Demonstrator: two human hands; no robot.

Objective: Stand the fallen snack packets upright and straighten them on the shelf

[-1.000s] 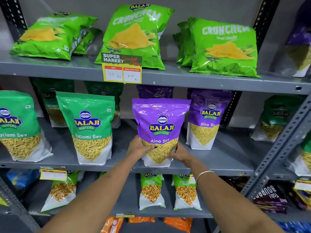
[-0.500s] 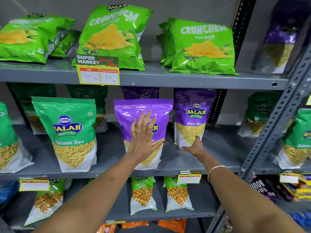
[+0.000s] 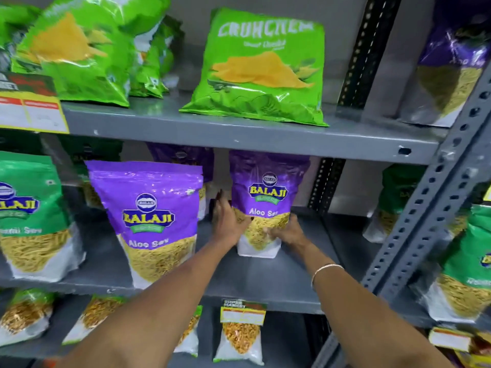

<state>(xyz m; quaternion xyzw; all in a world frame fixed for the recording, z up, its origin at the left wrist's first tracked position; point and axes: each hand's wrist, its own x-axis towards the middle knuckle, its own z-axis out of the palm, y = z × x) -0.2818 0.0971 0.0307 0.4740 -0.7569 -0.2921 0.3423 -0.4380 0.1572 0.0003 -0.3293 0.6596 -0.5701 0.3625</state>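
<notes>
While both of my hands are on the rear purple packet (image 3: 268, 197), I take this as the straightening step for that one pouch: my left hand (image 3: 228, 221) lies flat along its left edge with the fingers spread and reaching behind it, and my right hand (image 3: 288, 231) cups the lower right corner, so the grip is a two-sided clamp on the bag's lower half rather than a pinch. I judge that holding it low, where the filling sits, lets me turn and square it without crumpling the empty top. The packet stands upright on the middle shelf (image 3: 265, 277), set back from the edge, its white base touching the shelf. Just to its left and nearer the front edge stands a second purple packet (image 3: 148, 219), upright and free of my hands; another purple pouch is partly hidden behind it. Through the clear window of each purple bag I see fine yellow strands filling roughly the lower half. A green packet (image 3: 24, 216) of similar strands stands at the far left. On the shelf above, the green chip bag (image 3: 261, 70) leans back, puffed with air; its contents are hidden.
</notes>
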